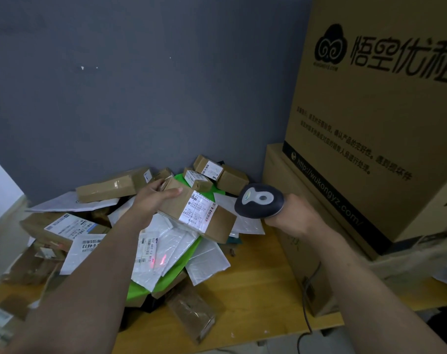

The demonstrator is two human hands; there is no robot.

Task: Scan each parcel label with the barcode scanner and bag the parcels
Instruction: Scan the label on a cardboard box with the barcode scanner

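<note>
At the centre of the frame, our left hand (150,198) grips a small brown cardboard parcel (175,205) by its far end, thumb along the top edge and fingers curled behind it. The parcel hangs tilted above the heap, with its white printed shipping label (200,210) facing up and toward the right. The label wraps over one edge and carries barcodes and small black text.

Just to the right of the parcel, near it but not touching, our right hand (291,215) is closed around the grip of a dark blue-grey handheld barcode scanner (259,200). The scanner's rounded head, with a pale grey inset, points left at the label.

Below the parcel, a red spot of light (162,259) falls on a white bubble mailer (166,246) in the pile. The loose heap of brown boxes and white mailers (71,226) covers the left half of the wooden table (255,264), with bright green plastic (138,290) showing beneath. A tall brown printed carton (370,111) fills the upper right.
</note>
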